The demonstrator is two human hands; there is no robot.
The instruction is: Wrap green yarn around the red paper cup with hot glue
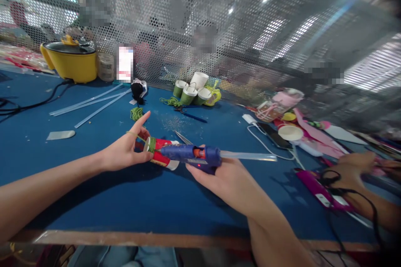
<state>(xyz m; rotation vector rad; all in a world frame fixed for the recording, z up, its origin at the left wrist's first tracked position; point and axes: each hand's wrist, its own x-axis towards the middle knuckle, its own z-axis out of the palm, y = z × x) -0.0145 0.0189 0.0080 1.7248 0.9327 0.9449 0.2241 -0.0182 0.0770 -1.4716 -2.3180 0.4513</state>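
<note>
My left hand (125, 150) grips a red and white paper cup (162, 153) by its left end, index finger raised. Green yarn (151, 145) is wound around that end of the cup, and a strand runs over my fingers. In my right hand (230, 179) is a blue hot glue gun (184, 153), its nozzle at the yarn-wrapped part; I cannot tell if it touches. A clear glue stick (249, 156) juts from the gun's back. Behind my left hand lies a bundle of green yarn (136, 113). Scissors (183, 136), partly hidden, lie behind the gun.
Several small cups wrapped in green (189, 95) stand at the back, near blue-handled pliers (194, 116). Loose glue sticks (90, 102) and a yellow electric pot (70, 64) are at left. A phone (274, 135) and another person's hand (354, 171) near a purple glue gun (322, 189) are at right.
</note>
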